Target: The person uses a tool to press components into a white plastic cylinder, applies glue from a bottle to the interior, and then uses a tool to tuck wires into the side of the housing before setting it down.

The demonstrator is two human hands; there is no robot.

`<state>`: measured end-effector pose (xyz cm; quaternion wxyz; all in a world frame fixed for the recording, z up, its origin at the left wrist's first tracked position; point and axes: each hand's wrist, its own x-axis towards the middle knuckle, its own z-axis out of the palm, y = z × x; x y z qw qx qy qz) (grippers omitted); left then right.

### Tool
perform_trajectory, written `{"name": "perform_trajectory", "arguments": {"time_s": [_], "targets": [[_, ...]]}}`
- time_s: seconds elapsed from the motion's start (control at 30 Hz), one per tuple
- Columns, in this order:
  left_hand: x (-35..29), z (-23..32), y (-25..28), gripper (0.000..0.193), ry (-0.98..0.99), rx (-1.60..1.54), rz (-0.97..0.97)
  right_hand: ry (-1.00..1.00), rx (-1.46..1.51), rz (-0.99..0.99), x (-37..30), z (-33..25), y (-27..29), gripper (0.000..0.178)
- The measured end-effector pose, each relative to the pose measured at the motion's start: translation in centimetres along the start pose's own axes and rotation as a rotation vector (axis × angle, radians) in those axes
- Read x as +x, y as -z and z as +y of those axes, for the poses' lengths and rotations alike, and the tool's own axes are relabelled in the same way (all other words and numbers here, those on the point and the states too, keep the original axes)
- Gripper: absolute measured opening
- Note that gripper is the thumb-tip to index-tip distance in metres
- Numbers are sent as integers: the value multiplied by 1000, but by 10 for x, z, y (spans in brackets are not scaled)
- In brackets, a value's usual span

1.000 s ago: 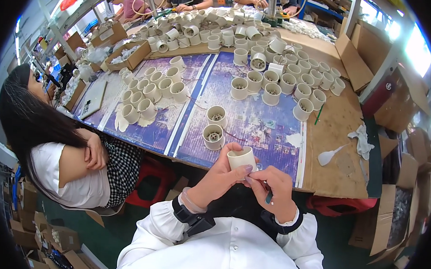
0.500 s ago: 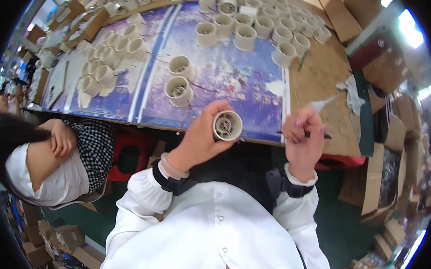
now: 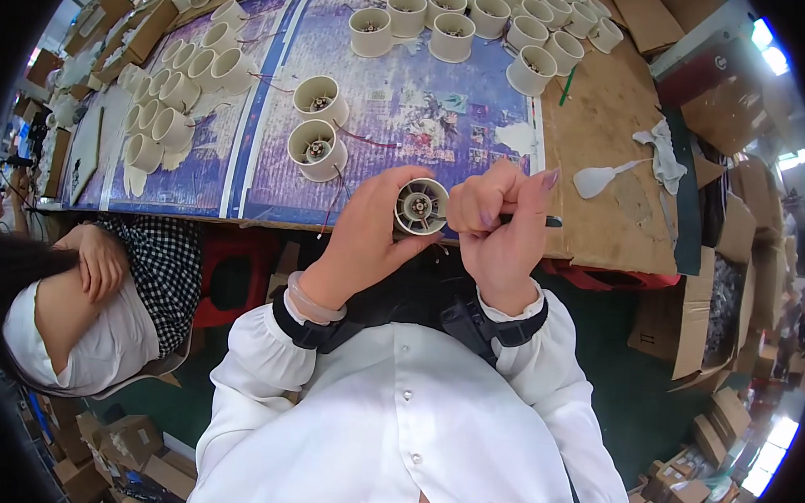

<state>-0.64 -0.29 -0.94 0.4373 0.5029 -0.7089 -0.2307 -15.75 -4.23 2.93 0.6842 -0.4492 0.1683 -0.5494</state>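
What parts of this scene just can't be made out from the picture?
- Head view: the side wall of the cream fan housing is covered by the left hand.
- The dark tool in the right hand shows only one end; its tip is hidden by the fingers.
- The parts inside the two housings on the mat are too small to tell.
- The far rows of housings are cut off by the top edge.

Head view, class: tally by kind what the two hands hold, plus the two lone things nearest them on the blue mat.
Cream round plastic fan housings: 3, one in the left hand, two on the blue mat
Dark slim tool in the right hand: 1
Total: 4
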Motion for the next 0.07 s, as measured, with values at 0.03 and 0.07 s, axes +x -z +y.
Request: {"name": "perform_trajectory", "arguments": {"time_s": [0.03, 0.07], "targets": [[-1, -1, 0, 63, 26, 14, -18, 8, -35, 9, 0, 1, -2, 56], [-2, -1, 1, 64, 49, -5, -40, 26, -101, -5, 1, 2, -3, 57]]}}
